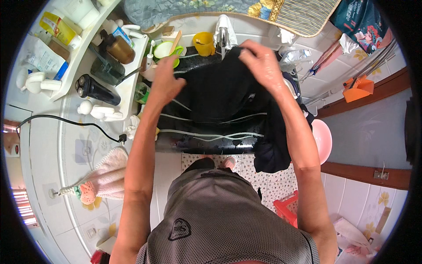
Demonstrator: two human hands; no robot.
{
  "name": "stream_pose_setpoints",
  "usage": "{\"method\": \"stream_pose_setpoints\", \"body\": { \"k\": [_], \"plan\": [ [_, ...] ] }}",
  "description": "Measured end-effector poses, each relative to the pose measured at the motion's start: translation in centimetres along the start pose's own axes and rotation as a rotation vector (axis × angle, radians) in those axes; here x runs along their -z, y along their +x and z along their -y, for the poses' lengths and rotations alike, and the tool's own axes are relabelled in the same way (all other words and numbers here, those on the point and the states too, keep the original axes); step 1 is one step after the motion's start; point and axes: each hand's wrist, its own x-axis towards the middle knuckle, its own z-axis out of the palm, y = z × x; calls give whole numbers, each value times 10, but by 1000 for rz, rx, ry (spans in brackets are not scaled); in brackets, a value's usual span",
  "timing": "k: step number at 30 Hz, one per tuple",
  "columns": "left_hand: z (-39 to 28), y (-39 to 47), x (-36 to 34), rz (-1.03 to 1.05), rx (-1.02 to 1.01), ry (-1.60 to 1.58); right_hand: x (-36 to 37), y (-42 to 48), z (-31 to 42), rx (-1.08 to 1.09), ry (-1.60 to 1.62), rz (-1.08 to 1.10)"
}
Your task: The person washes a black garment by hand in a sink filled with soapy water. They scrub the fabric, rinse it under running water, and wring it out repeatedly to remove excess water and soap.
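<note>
A black cloth garment point(217, 89) lies spread in a black sink point(211, 135) with pale wavy lines. My right hand point(262, 62) pinches its upper edge beside the metal faucet point(223, 34), where water seems to run; the hand looks wet. My left hand point(168, 81) is above the sink's left side, slightly blurred, its thumb and fingers apart, with no cloth seen in it. More dark cloth point(272, 145) hangs over the sink's right front edge, beneath my right forearm. A white cloth point(230, 29) drapes around the faucet.
A yellow cup point(203, 43) and a green-rimmed cup point(163, 49) stand behind the sink. On the left, a white shelf point(130, 89) holds bottles and an electric shaver point(97, 89). A pink basin point(321, 142) is at the right, with a red stool point(285, 208) on the floor.
</note>
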Motion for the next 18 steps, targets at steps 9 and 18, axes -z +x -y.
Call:
{"method": "stream_pose_setpoints", "body": {
  "k": [9, 18],
  "plan": [
    [-56, -50, -34, 254, 269, -475, -83, -41, -3, -429, 449, 389],
    [-43, -110, -17, 203, 576, -712, -99, -117, -45, -59, -184, 436]
  ]
}}
